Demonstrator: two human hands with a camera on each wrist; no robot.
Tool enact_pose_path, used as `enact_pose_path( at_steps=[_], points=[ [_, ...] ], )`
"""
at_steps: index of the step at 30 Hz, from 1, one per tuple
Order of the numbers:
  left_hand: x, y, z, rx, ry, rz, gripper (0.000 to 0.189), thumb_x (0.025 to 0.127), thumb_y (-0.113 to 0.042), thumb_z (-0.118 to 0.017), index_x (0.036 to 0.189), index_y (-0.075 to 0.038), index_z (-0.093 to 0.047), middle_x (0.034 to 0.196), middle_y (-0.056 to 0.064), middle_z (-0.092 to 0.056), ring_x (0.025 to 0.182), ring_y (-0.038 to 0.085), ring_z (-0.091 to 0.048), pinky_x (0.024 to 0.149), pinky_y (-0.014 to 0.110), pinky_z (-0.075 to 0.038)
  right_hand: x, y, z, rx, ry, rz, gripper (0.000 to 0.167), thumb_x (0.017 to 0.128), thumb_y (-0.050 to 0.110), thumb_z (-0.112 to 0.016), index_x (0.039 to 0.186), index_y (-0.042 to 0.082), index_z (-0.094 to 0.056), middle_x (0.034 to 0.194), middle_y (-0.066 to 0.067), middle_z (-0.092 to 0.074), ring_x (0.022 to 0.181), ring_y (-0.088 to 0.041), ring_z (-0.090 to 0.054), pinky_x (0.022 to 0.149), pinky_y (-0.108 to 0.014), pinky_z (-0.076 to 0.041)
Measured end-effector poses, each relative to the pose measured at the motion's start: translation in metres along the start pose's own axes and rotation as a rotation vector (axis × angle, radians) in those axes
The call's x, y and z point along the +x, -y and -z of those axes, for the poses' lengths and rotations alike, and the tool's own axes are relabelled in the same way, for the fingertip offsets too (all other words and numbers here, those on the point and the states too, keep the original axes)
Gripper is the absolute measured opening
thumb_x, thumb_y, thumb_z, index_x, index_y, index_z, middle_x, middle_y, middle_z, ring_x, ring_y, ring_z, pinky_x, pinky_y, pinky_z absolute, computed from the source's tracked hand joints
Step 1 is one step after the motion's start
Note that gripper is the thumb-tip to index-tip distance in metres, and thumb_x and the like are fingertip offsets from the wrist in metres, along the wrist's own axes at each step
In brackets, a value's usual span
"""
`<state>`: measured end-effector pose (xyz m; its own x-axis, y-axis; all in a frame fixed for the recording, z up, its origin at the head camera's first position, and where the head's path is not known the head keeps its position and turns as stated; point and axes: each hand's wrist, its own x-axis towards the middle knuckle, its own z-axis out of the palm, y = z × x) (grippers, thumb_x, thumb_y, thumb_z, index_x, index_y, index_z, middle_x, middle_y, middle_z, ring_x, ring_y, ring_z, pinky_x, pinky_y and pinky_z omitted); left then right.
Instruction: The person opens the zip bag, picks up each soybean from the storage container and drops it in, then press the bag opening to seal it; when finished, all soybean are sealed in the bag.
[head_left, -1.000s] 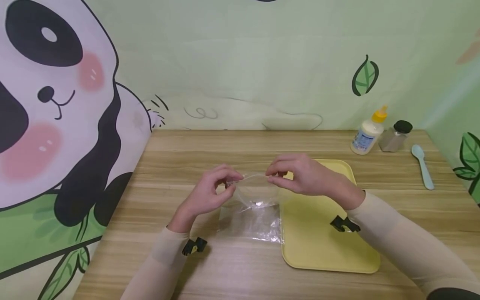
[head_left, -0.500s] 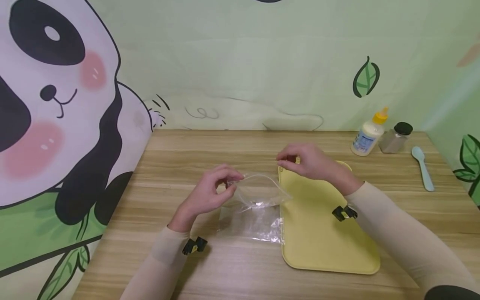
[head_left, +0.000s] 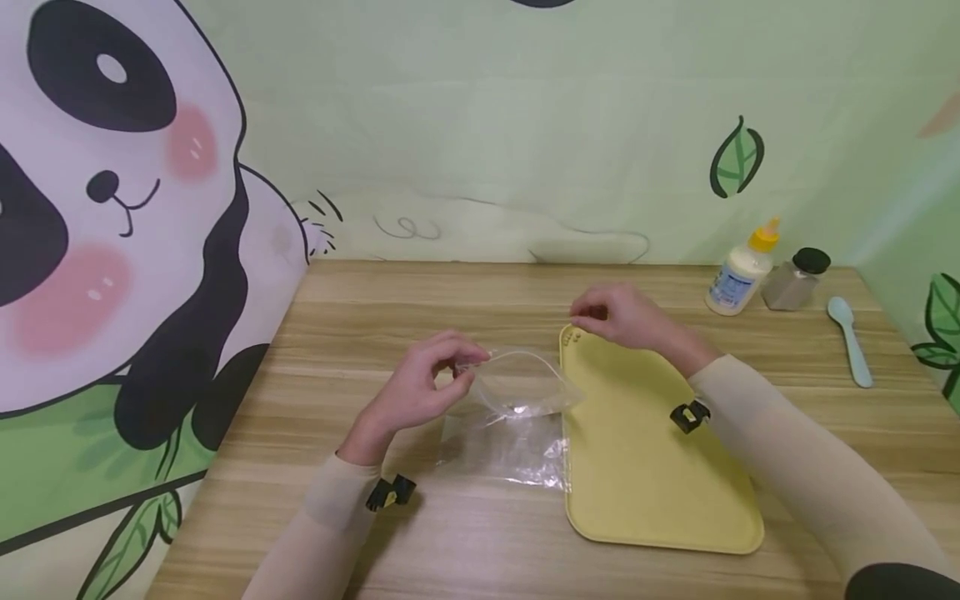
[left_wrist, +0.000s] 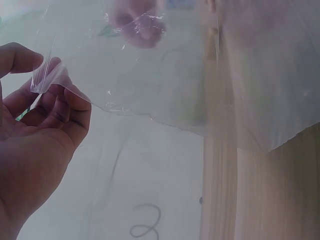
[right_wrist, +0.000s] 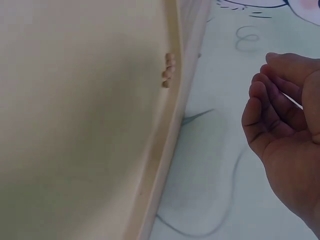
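Observation:
My left hand (head_left: pixel 431 379) pinches the top left edge of a clear zip bag (head_left: pixel 517 425). The bag's mouth bows up in a loop, and its right side overlaps the yellow tray (head_left: pixel 660 467). In the left wrist view, the thin plastic (left_wrist: pixel 155 80) is caught between bent fingers of that hand (left_wrist: pixel 45 120). My right hand (head_left: pixel 622 315) hovers at the tray's far left corner, fingers loosely bent and nothing visible in them. Several small tan round pieces (head_left: pixel 572 337) lie in that corner; in the right wrist view, these pieces (right_wrist: pixel 168 72) sit against the tray rim, apart from the hand (right_wrist: pixel 285 110).
At the back right of the wooden table (head_left: pixel 420 292) stand a glue bottle (head_left: pixel 738 279) with a yellow cap and a clear jar (head_left: pixel 797 282) with a black lid. A light blue spoon (head_left: pixel 850 342) lies in front of them. A panda-print backdrop (head_left: pixel 465 125) rises behind.
My right hand has let go of the bag's mouth and moved right and away to the tray's far corner, uncovering the small tan pieces. My left hand keeps its hold on the bag.

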<state>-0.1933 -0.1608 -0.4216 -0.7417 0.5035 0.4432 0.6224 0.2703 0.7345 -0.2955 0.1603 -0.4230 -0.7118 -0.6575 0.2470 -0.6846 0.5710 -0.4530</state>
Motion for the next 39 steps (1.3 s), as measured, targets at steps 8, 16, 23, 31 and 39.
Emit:
enact_pose_path(
  at_steps=[8,16,23,31,39],
  points=[
    [0.002,-0.002,0.001,0.014,0.001,-0.001,0.027,0.082,0.004,-0.062,0.107,-0.005,-0.068,0.098,0.015,-0.066,0.081,0.014,-0.057,0.065,0.028,-0.053,-0.003,-0.019,-0.010,-0.020,0.071,-0.070,0.015,0.087,0.011,-0.070,0.098,0.001,-0.073,0.092,-0.010,-0.072,0.076,-0.016,-0.062,0.068,-0.032,-0.054],
    [0.002,-0.004,0.000,0.014,0.008,0.003,0.025,0.082,0.003,-0.061,0.106,-0.001,-0.068,0.098,0.015,-0.066,0.081,0.014,-0.058,0.066,0.030,-0.054,-0.005,-0.032,-0.020,-0.051,0.126,-0.076,0.016,0.086,0.010,-0.070,0.099,0.001,-0.073,0.090,-0.009,-0.071,0.076,-0.016,-0.062,0.071,-0.033,-0.055],
    [0.001,-0.002,0.000,0.022,0.015,0.001,0.026,0.081,0.002,-0.062,0.106,-0.001,-0.068,0.098,0.015,-0.066,0.081,0.014,-0.059,0.065,0.030,-0.054,-0.003,-0.039,-0.027,-0.093,0.165,-0.056,0.017,0.086,0.008,-0.069,0.099,-0.001,-0.072,0.089,-0.011,-0.071,0.079,-0.020,-0.064,0.074,-0.036,-0.057],
    [0.002,-0.004,0.000,0.022,0.022,0.007,0.025,0.082,0.002,-0.062,0.106,-0.003,-0.068,0.096,0.015,-0.066,0.081,0.014,-0.058,0.065,0.031,-0.054,0.002,-0.043,-0.032,-0.143,0.187,-0.043,0.015,0.085,0.007,-0.069,0.098,0.001,-0.073,0.090,-0.010,-0.072,0.079,-0.019,-0.064,0.076,-0.037,-0.056],
    [0.001,-0.003,0.000,0.019,0.022,0.003,0.026,0.081,0.002,-0.062,0.106,0.001,-0.067,0.097,0.014,-0.066,0.082,0.014,-0.058,0.066,0.028,-0.054,0.003,-0.040,-0.034,-0.138,0.228,-0.065,0.011,0.085,0.007,-0.069,0.095,0.003,-0.073,0.082,-0.005,-0.069,0.071,-0.013,-0.058,0.069,-0.032,-0.054]
  ],
)
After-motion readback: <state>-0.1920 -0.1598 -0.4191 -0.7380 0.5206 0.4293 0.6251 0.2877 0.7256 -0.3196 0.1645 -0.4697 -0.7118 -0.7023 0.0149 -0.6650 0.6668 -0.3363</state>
